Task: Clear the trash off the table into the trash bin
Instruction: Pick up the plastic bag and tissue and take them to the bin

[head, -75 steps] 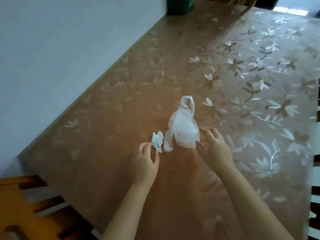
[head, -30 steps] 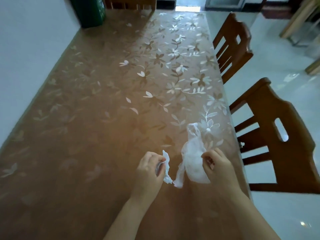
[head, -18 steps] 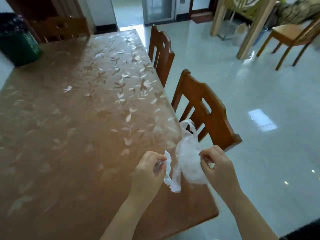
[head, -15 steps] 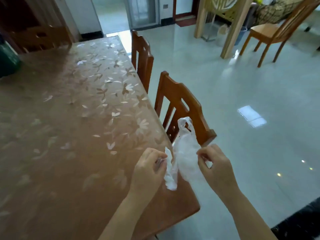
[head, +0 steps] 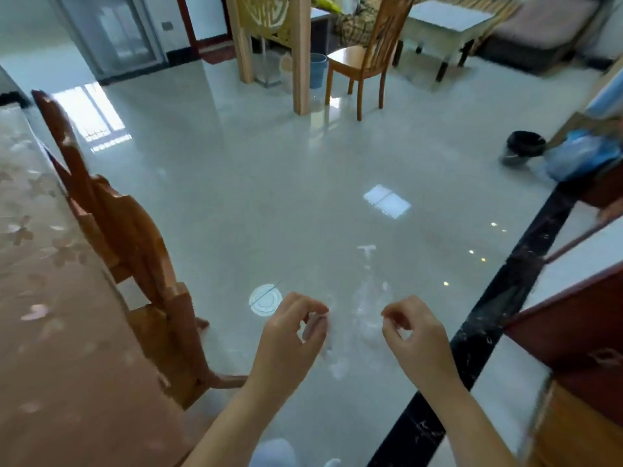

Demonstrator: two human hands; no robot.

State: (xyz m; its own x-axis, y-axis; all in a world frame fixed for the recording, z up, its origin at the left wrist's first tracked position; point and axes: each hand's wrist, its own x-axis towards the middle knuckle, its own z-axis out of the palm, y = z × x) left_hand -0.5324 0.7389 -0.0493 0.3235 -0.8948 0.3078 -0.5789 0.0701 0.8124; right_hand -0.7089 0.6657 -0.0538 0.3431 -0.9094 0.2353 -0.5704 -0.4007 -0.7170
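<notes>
Stretching across the room, the glossy pale tiled floor (head: 256, 203) reflects window light; the brown floral-covered table (head: 43, 332) and orange wooden chair (head: 135, 264) sit left, a black-lined bin (head: 522, 146) far right. Left hand (head: 290, 345) pinches a small white paper scrap (head: 315, 326); right hand (head: 418, 342) pinches the blurred, translucent white plastic bag (head: 367, 315), above the floor.
</notes>
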